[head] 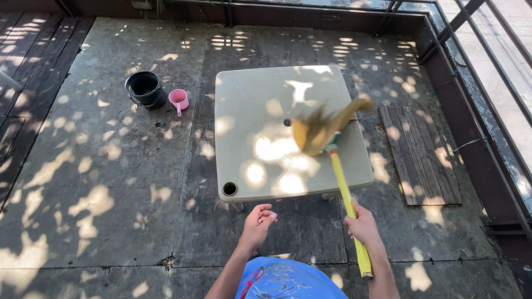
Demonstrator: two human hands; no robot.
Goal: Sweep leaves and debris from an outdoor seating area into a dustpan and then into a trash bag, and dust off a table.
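we looked down at a beige plastic counter (249, 111) standing on a paved terrace floor (100, 166) dappled with sun and shade. our right hand (361, 224) was wrapped fully round the yellow handle (344, 188) of a broom, the fingers closed tight on it a little above the handle's near end, which stuck out past the wrist. the broom head (318, 130), straw-coloured and blurred, was over the right half of the counter, just right of the small hole in its middle; we could not tell whether the bristles were touching the top or just above it. our left hand (258, 221) was empty, its fingers loosely curled and half open, holding nothing, hanging in the air at the near edge of the counter and well apart from the handle.

far to the left, on the floor, stood a black pot (145, 88) with a pink cup (178, 99) just beside it on its right. a wooden board (418, 152) lay on the floor to the right of the counter, near the railing (487, 61).

in our judgement, sweeping that top well called for keeping the bristles flat and low, drawing them in short strokes toward one edge. a one-handed grip so near the end seemed loose for that; a second hand higher on the handle would have steadied it.
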